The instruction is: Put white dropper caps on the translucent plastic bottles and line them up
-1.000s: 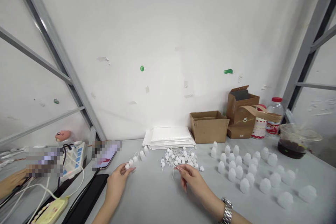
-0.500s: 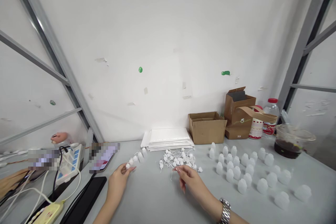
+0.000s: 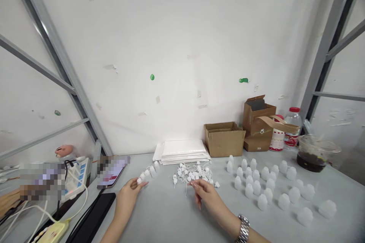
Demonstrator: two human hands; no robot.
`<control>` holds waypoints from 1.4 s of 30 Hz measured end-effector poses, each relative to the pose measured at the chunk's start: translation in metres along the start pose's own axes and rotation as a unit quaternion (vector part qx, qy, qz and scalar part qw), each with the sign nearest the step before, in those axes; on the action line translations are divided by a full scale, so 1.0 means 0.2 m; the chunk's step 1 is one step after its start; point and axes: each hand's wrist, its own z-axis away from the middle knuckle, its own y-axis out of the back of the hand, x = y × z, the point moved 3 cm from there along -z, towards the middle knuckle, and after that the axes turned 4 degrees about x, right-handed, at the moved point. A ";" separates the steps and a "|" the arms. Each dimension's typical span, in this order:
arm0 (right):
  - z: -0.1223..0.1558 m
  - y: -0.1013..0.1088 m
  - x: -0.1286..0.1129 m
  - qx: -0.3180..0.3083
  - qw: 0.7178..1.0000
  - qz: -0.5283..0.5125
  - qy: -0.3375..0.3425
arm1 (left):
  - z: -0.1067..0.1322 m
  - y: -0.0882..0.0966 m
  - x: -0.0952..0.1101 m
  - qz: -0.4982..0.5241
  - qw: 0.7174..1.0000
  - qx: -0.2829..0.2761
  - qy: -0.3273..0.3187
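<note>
My left hand (image 3: 127,196) is closed, thumb and forefinger at the nearest small white cap (image 3: 139,180) of a short slanting row. The row's far end has a white piece (image 3: 156,166) standing apart from my fingers. My right hand (image 3: 205,193) pinches a thin white cord (image 3: 186,190) that hangs down from its fingertips. Just behind that hand lies a pile of small white pieces with cords (image 3: 196,171). One loose white corded piece (image 3: 175,179) lies left of the pile.
Several frosted white domed pieces (image 3: 262,202) stand on the right of the grey table. Behind are white flat packets (image 3: 182,150), a cardboard box (image 3: 225,142), a paper bag (image 3: 253,133), a bottle (image 3: 293,125) and a bowl (image 3: 312,159). Leftward lie a phone (image 3: 115,172) and power strip (image 3: 76,182).
The camera view has shifted slightly. Both hands stay nearly in place, my left at the white cap and my right with the cord. At far left, another person's hand with a phone has moved slightly.
</note>
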 end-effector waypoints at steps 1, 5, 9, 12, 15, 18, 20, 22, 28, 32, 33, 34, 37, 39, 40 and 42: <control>0.00 0.00 0.00 0.000 1.000 0.000 -0.001 | 0.00 0.00 0.00 0.002 1.000 -0.003 0.002; 0.01 0.00 -0.01 -0.001 1.000 0.006 -0.002 | 0.00 0.00 -0.02 0.002 1.000 -0.006 0.005; 0.00 0.00 -0.01 -0.002 1.000 0.005 0.002 | 0.00 0.01 -0.04 -0.004 1.000 -0.011 0.009; 0.00 0.00 0.00 -0.004 1.000 0.014 0.001 | 0.07 0.06 -0.04 -0.006 0.999 0.052 -0.006; 0.02 0.02 -0.02 0.007 0.995 0.093 0.028 | 0.20 0.11 -0.01 -0.015 0.978 0.201 -0.057; 0.04 0.05 -0.12 0.039 0.920 0.332 0.205 | 0.34 0.05 0.06 -0.014 0.960 0.243 -0.136; 0.05 0.07 -0.20 0.027 0.791 0.508 0.340 | 0.39 -0.06 0.13 0.011 0.981 0.088 -0.175; 0.03 0.12 -0.25 0.020 0.681 0.626 0.378 | 0.44 -0.20 0.21 0.021 0.977 -0.109 -0.180; -0.08 0.44 -0.34 0.129 0.560 0.781 0.242 | 0.44 -0.42 0.52 -0.112 0.933 -0.264 -0.218; -0.11 0.55 -0.34 0.129 0.550 0.794 0.222 | 0.42 -0.50 0.65 -0.090 0.919 -0.294 -0.248; -0.11 0.55 -0.33 0.124 0.549 0.797 0.220 | 0.42 -0.52 0.67 -0.083 0.917 -0.295 -0.255; -0.12 0.56 -0.33 0.119 0.548 0.799 0.218 | 0.43 -0.54 0.68 -0.079 0.915 -0.297 -0.262; -0.15 0.55 -0.30 0.108 0.548 0.802 0.211 | 0.47 -0.59 0.68 -0.069 0.914 -0.299 -0.266; -0.16 0.55 -0.29 0.102 0.550 0.803 0.206 | 0.49 -0.61 0.66 -0.059 0.921 -0.287 -0.257; -0.17 0.55 -0.28 0.099 0.552 0.803 0.204 | 0.49 -0.62 0.66 -0.056 0.925 -0.277 -0.255; -0.18 0.55 -0.28 0.091 0.555 0.802 0.200 | 0.50 -0.63 0.64 -0.063 0.929 -0.258 -0.259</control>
